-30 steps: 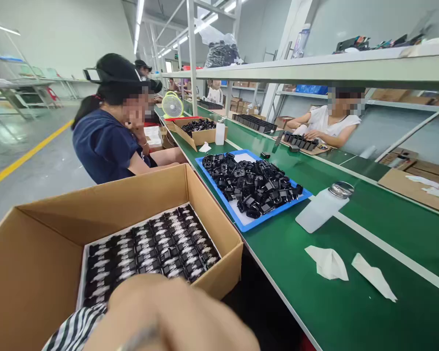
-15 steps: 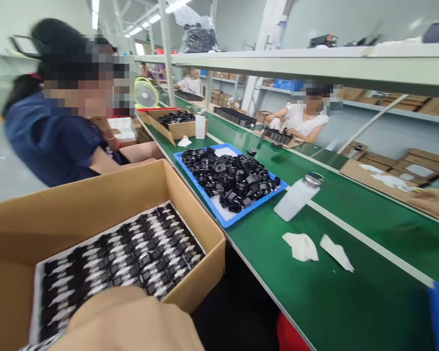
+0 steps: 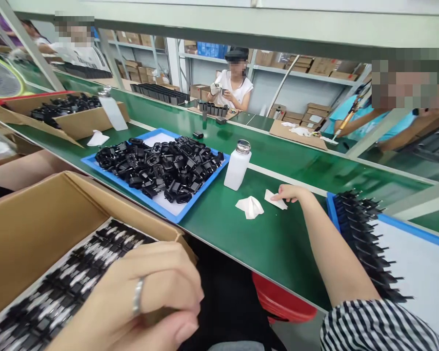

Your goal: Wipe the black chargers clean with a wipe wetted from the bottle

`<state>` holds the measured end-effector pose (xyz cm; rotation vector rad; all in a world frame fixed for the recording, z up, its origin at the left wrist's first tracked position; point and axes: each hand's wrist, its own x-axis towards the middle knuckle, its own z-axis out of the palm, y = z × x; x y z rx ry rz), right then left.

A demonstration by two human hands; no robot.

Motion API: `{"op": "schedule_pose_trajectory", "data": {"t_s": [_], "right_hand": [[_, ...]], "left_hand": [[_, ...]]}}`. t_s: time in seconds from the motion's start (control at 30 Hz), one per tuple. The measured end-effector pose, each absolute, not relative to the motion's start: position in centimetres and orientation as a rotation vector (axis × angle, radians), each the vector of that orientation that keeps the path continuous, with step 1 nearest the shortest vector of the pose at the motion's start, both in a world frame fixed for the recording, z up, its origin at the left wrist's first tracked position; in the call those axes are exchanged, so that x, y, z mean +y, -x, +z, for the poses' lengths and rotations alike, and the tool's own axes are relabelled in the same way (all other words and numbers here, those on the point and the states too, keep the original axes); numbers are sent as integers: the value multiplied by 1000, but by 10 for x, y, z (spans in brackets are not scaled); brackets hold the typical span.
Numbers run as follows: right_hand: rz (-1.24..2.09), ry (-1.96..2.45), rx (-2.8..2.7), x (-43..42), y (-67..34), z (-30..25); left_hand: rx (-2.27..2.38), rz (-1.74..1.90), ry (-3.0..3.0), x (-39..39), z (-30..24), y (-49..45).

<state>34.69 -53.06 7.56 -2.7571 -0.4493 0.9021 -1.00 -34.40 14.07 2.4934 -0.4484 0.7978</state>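
Note:
My left hand [image 3: 146, 302] is close to the camera at the bottom, above the near edge of a cardboard box [image 3: 40, 219] packed with rows of black plug parts [image 3: 58, 287]. Its fingers are curled together; a ring shows on one finger, and whatever they hold is hidden. My right hand [image 3: 290, 193] reaches out over the green belt [image 3: 278, 239], fingertips resting on a small white cloth [image 3: 276, 200]. A second crumpled white cloth [image 3: 250, 206] lies just left of it. A white bottle with a metal cap [image 3: 237, 165] stands behind the cloths.
A blue tray [image 3: 168, 209] heaped with loose black plug parts sits at mid-belt. Another blue tray [image 3: 413, 253] with lined-up black parts is at the right. Further left stand a cardboard box [image 3: 76, 122], a second bottle [image 3: 111, 111] and a fan [image 3: 0, 78]. Other people sit across the belt.
The view has swung to the right. My right arm has come into view and reached to the white cloth. My left hand has stayed low at the box edge.

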Motion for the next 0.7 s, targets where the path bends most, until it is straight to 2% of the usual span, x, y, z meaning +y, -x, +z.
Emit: {"op": "schedule_pose_trajectory", "data": {"t_s": [0.1, 0.6, 0.7], "right_hand": [[828, 2659, -574, -527, -342, 67], [115, 2264, -630, -472, -330, 89], [144, 2304, -634, -476, -333, 100]], "left_hand": [[-579, 499, -2437, -352, 146, -3], [-433, 392, -2573, -363, 111, -36], [-418, 358, -2584, -362, 106, -40]]}}
